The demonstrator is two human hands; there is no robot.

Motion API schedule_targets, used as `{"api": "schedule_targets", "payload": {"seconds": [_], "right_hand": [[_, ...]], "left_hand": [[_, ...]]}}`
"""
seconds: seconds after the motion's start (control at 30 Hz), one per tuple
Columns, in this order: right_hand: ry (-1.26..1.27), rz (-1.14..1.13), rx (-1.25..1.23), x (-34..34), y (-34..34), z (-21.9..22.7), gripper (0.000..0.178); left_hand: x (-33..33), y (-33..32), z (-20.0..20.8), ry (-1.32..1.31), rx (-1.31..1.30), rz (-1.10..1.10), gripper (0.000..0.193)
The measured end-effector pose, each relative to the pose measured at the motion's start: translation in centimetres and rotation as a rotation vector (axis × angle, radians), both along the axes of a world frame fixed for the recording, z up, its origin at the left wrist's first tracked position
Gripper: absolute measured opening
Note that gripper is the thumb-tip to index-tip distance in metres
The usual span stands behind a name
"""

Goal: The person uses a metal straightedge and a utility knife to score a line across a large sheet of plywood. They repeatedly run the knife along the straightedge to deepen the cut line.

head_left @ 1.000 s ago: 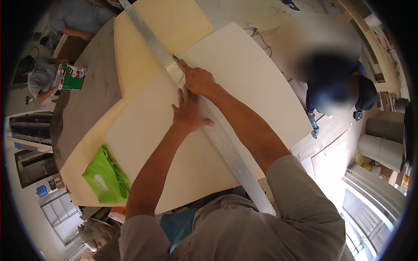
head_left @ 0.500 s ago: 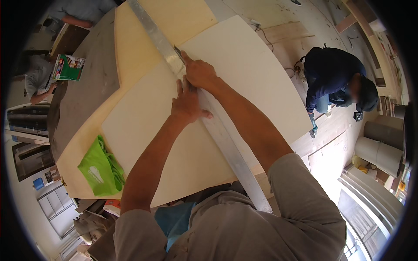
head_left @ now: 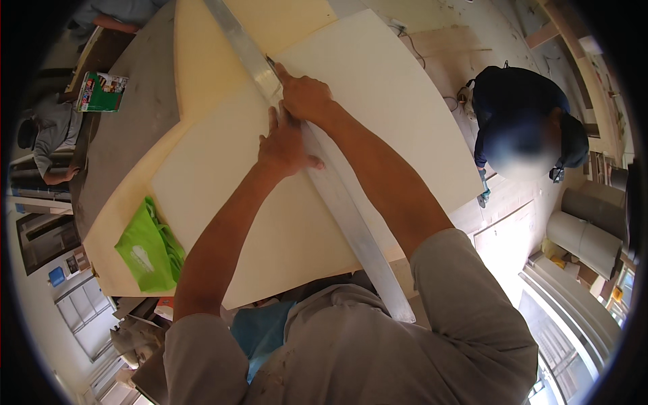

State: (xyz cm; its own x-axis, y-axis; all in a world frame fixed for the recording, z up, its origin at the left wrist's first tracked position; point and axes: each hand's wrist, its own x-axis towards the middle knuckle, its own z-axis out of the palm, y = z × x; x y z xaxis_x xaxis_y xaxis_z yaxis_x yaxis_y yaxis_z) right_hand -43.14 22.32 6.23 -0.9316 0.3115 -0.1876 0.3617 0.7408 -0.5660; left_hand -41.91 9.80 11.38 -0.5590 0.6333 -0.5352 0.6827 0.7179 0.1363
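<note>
Pressing metal straightedge (head_left: 345, 209) onto white sheet (head_left: 398, 121) with spread left hand (head_left: 282, 145), pinching slim pointed tool (head_left: 271, 62) in right hand (head_left: 305, 98), green bag (head_left: 148, 253) by counter's (head_left: 108, 264) near left corner

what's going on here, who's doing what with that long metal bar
A person leans over a large pale sheet with a long metal bar lying across it. Their left hand presses on the bar, fingers spread. Their right hand, just beyond it, grips a slim dark tool at the bar's edge. A green bag lies to the left. Off to the right, a co-worker in dark clothes bends low.
</note>
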Motion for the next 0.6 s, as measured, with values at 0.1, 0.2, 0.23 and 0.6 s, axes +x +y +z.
{"api": "schedule_targets", "payload": {"seconds": [0.1,0.2,0.23,0.6], "right_hand": [[-0.047,0.023,-0.055,0.7,0.1,0.6,0.084],[-0.081,0.025,-0.053,1.1,-0.1,1.0,0.082],[-0.085,0.032,-0.037,1.3,-0.2,0.9,0.082],[-0.019,0.014,0.017,3.7,-0.6,-0.3,0.071]], "left_hand": [[0.0,0.1,-0.2,0.015,-0.016,-0.011,0.131],[-0.2,-0.1,0.0,0.014,-0.019,-0.018,0.13],[-0.1,-0.2,-0.1,0.013,-0.021,-0.017,0.13],[0.0,-0.4,-0.4,0.059,-0.034,-0.068,0.126]]}}
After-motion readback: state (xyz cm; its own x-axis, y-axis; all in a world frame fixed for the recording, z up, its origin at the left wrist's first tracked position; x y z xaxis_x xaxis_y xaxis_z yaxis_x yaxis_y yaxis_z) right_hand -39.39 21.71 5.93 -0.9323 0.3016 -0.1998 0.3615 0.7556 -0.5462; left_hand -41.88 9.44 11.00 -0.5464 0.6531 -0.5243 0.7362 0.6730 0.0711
